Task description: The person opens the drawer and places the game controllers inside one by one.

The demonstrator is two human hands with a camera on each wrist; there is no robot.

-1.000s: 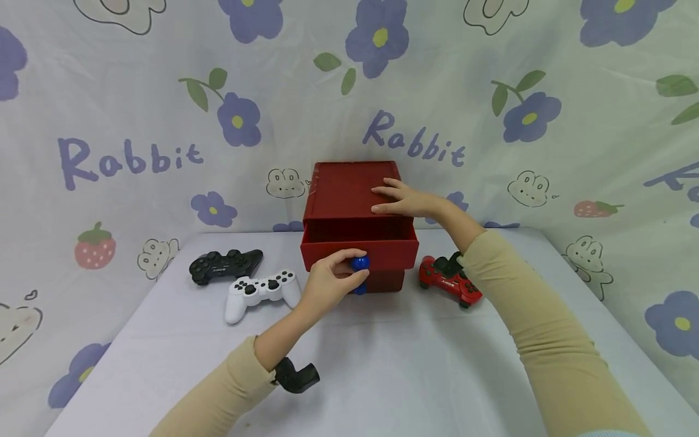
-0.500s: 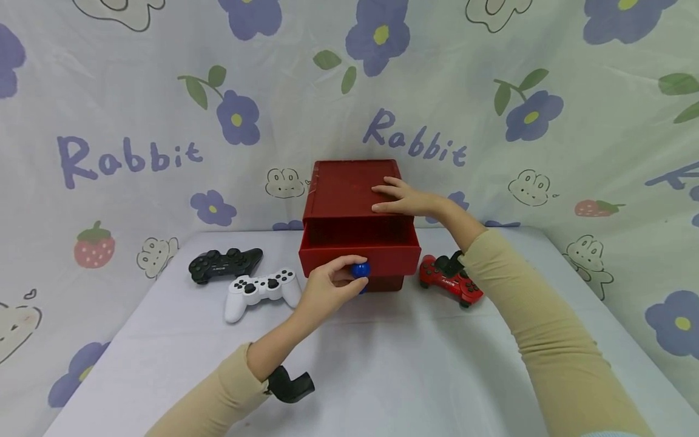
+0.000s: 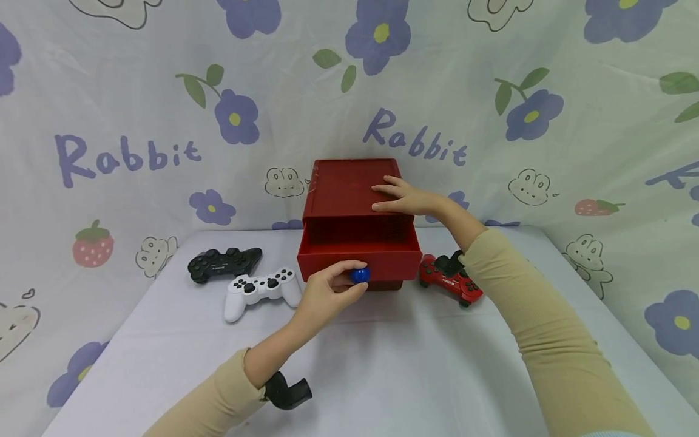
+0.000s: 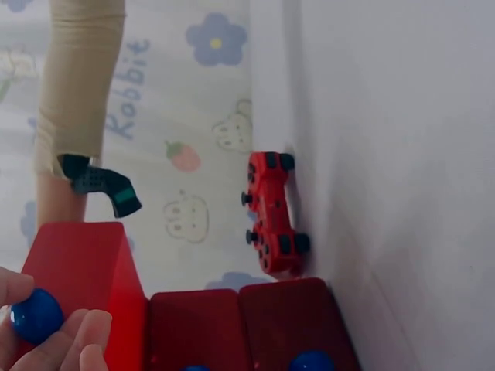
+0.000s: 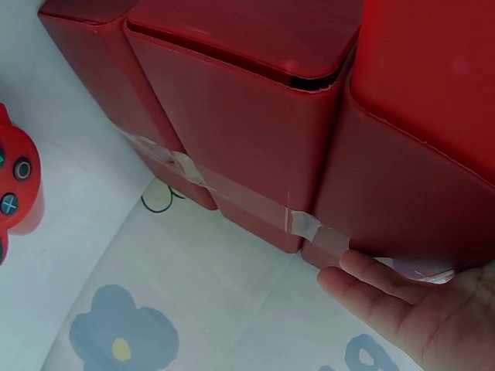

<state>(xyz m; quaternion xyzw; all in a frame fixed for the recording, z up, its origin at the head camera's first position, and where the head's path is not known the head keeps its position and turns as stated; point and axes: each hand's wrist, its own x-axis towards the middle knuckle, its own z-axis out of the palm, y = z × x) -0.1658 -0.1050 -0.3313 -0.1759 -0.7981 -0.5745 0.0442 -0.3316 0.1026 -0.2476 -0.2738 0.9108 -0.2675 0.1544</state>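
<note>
A red drawer cabinet (image 3: 352,185) stands at the back of the table, its top drawer (image 3: 393,264) pulled well out and no contents showing inside. My left hand (image 3: 330,291) pinches the round blue knob (image 3: 360,275) on that drawer's front between thumb and fingers. In the left wrist view the two lower drawer fronts (image 4: 199,328) are closed, each with a blue knob (image 4: 312,361) at the frame's edge. My right hand (image 3: 405,198) rests with spread fingers on the cabinet's top, at its right side.
Left of the cabinet lie a black game controller (image 3: 225,265) and a white game controller (image 3: 262,292). A red game controller (image 3: 450,280) lies to its right, beneath my right forearm. A patterned cloth (image 3: 284,109) hangs right behind the table (image 3: 415,370).
My left hand has drawn the top drawer farther out toward me, and the gap behind its front has widened. My right hand stays where it was on the cabinet.
</note>
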